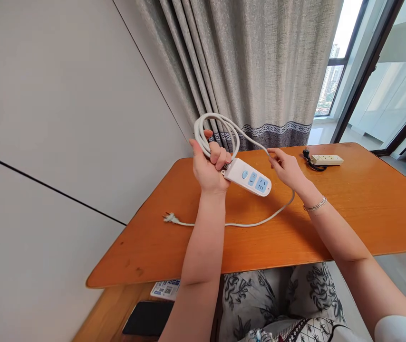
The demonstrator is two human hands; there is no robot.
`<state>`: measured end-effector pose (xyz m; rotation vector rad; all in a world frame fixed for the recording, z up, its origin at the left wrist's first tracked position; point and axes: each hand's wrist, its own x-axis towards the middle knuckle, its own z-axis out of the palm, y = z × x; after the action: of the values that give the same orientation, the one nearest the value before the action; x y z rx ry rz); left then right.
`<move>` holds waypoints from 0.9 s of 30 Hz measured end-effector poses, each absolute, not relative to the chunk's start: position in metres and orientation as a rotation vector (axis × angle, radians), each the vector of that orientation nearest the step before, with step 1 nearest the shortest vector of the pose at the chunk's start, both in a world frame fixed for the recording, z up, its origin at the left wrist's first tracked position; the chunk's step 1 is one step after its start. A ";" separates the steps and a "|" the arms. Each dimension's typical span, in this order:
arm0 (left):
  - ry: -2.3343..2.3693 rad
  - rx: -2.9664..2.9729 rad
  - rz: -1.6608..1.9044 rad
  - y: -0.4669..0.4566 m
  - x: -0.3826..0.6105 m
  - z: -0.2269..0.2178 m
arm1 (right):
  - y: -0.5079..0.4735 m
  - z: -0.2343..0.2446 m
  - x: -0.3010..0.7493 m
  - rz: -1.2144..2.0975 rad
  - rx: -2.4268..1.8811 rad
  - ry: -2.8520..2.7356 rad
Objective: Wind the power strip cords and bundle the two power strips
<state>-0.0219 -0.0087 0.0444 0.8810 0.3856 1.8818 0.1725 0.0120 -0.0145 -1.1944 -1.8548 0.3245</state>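
Note:
My left hand (212,164) is raised over the table, its fingers wrapped around loops of a white power cord (208,116). From that hand hangs a white power strip (247,177) with a blue switch and blue sockets, tilted down to the right. To the right, my right hand (285,166) pinches the same cord between thumb and fingers. Past the right hand the cord drops and curves back along the table, passing behind my left forearm. Its white plug (170,218) lies on the left part of the table.
The orange-brown wooden table (367,204) also bears a cream power strip (327,160) with a black cord and plug (306,153) at the back right. A black phone-like slab (148,318) lies lower, below the front left edge. Behind stands a grey curtain (267,71); a white wall is at left.

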 end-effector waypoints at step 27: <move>0.690 2.000 1.660 0.002 0.004 -0.001 | -0.080 0.028 0.152 -0.124 -1.364 -2.452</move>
<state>0.0040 0.0020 -0.0007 2.0003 0.6897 1.6601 0.1516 -0.0796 0.0283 -1.3641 -2.4524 -0.1236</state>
